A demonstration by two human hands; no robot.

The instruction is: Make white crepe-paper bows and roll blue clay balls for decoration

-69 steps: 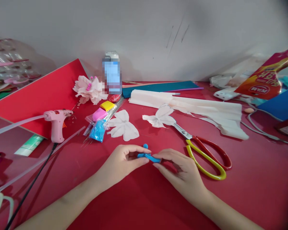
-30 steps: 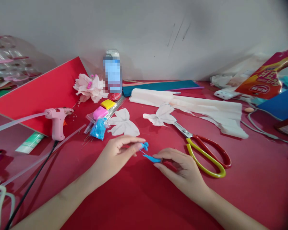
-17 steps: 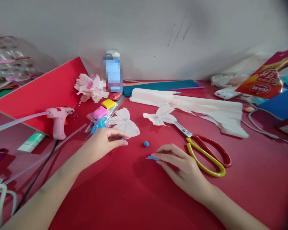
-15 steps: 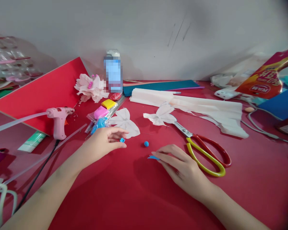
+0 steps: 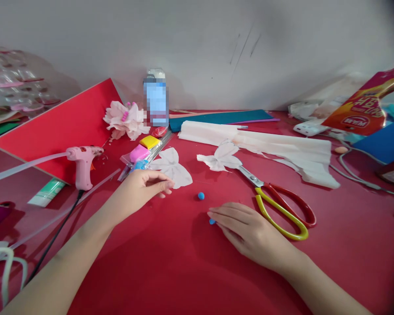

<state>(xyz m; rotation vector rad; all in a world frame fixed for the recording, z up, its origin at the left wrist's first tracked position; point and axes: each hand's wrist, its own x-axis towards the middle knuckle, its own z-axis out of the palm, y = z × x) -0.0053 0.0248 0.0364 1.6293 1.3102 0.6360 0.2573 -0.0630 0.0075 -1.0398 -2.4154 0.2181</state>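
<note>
My left hand hovers over the red table with thumb and fingertips pressed together. The small bit of blue clay that showed between them is now hidden by the fingers. My right hand is pinched on a piece of blue clay, of which only a little shows under the fingertips. Between my hands a small blue clay ball lies on the table. Beyond my left hand is a white petal-shaped paper piece. A second white paper piece lies by the tip of the scissors, just past my right hand.
A pink glue gun with its cord is at left, before a leaning red board. Clay packets, a paper flower and a phone stand behind. White crepe paper stretches across the back; a snack bag is at right.
My left fingers have closed together, covering the blue bit seen between them. My right fingers have drawn together over their blue clay, so less of it shows. The ball has stayed put.
</note>
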